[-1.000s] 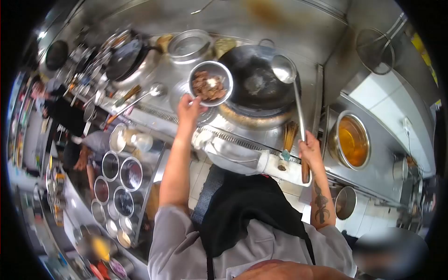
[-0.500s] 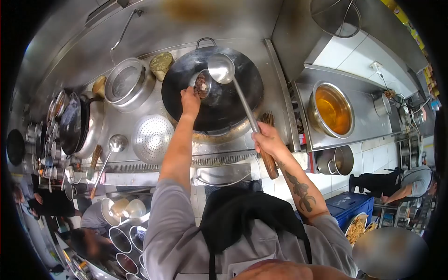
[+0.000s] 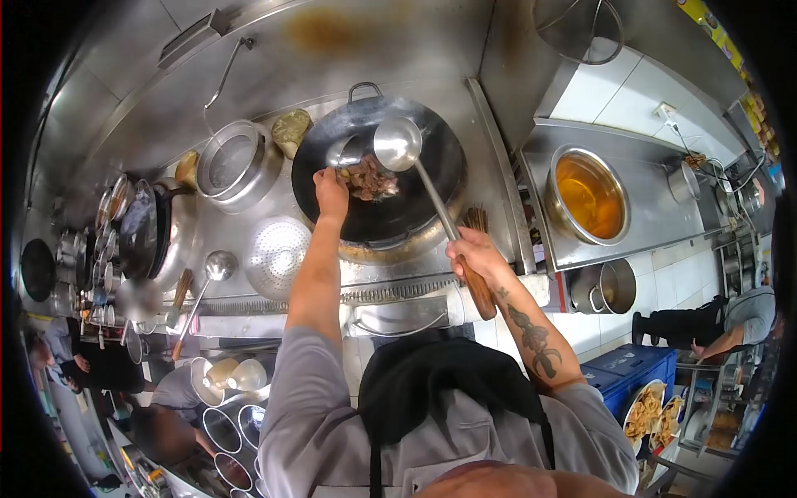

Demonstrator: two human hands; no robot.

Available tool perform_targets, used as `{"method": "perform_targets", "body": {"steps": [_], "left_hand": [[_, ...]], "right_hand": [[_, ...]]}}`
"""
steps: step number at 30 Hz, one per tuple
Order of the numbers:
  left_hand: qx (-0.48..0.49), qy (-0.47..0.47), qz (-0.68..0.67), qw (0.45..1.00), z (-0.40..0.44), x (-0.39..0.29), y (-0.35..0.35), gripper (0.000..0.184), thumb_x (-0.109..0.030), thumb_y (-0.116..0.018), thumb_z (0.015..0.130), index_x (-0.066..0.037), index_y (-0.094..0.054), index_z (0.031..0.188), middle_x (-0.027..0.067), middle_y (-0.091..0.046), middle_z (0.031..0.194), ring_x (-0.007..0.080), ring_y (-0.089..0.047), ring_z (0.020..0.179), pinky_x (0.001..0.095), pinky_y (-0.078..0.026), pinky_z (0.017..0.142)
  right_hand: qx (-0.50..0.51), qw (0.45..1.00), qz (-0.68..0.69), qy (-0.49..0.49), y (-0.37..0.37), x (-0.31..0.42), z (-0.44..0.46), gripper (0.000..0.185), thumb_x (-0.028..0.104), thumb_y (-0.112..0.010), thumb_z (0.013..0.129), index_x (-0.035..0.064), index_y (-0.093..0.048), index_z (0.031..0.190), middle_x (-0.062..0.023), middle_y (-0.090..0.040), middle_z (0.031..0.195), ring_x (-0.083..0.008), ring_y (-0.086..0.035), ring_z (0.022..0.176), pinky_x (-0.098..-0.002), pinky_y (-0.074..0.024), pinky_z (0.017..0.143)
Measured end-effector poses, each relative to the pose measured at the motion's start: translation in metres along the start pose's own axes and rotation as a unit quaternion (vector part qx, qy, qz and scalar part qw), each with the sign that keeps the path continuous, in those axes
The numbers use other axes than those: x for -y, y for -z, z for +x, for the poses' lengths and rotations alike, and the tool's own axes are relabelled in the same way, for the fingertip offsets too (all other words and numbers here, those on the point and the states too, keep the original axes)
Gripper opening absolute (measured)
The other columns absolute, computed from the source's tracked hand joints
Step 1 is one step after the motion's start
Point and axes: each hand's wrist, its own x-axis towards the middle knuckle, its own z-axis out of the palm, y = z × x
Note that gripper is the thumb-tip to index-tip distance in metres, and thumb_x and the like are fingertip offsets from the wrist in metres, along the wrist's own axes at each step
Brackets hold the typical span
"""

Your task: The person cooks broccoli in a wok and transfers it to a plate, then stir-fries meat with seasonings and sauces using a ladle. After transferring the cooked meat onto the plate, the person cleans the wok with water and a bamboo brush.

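Observation:
My left hand grips a small metal bowl that is tipped on its side over the black wok. Brown meat pieces lie in the wok beside the bowl's mouth. The wooden handle of a large metal ladle is in my right hand, with the ladle's round head above the wok. A perforated metal strainer rests on the stove to the left of the wok.
At right, a metal pot of amber liquid stands on a steel counter. A second ladle and stacked woks are at left. People work at lower left and far right. Blue crate at lower right.
The view has turned and my hands now work over the wok. The bowl, upright a second ago with meat in it, is tipped, and the meat has dropped into the wok.

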Motion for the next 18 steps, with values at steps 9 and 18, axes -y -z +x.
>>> {"method": "perform_targets", "body": {"steps": [9,18], "left_hand": [[-0.045,-0.027,0.075,0.996,-0.005,-0.029,0.021,0.016,0.002,-0.056,0.081,0.002,-0.057,0.097,0.0333,-0.048,0.118,0.0497,-0.056,0.093,0.0494,-0.048,0.083],[-0.064,-0.066,0.030,0.995,-0.029,-0.065,0.037,0.014,0.003,-0.055,0.079,0.006,-0.056,0.093,0.0328,-0.051,0.110,0.0471,-0.052,0.098,0.0468,-0.045,0.087]], "right_hand": [[0.056,0.995,0.084,-0.028,0.033,0.000,-0.008,0.005,0.008,-0.056,0.086,0.0052,-0.056,0.089,-0.0031,-0.056,0.070,-0.0124,-0.053,0.049,-0.0298,-0.0435,0.043],[0.130,0.986,0.101,-0.025,0.051,0.010,-0.033,0.010,0.008,-0.049,0.093,0.0081,-0.051,0.103,0.0000,-0.050,0.071,-0.0093,-0.046,0.048,-0.0256,-0.0376,0.042]]}}
